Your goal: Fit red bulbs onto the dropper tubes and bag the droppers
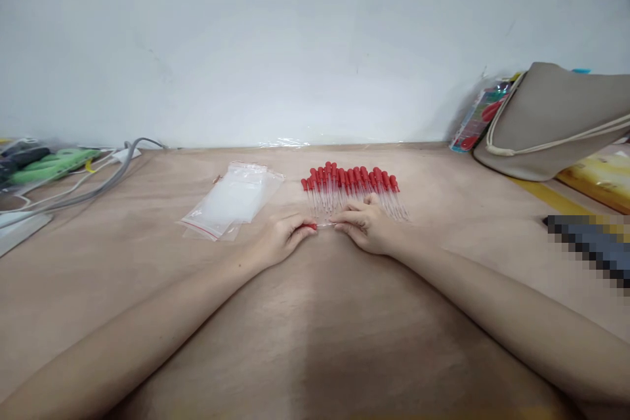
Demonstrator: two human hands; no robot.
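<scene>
Between my two hands lies a clear dropper (323, 225) with a red rubber bulb, held level just above or on the table. My left hand (284, 236) is closed, pinching the red bulb between thumb and fingers. At the other end, the fingertips of my right hand (367, 224) pinch the clear tube. Just beyond the hands, several more droppers (350, 178) lie side by side in a row, red bulbs toward the wall; my right hand covers some of their tips. Left of them, clear zip bags (233, 197) lie flat in a stack.
A grey-beige drawstring bag (556, 118) leans at the back right beside a colourful package (477, 118). A yellow pack (598, 177) and a pixelated dark object (590, 246) lie at right. Cables (105, 177) and a green item (56, 164) are at far left. A white wall (305, 46) rises behind.
</scene>
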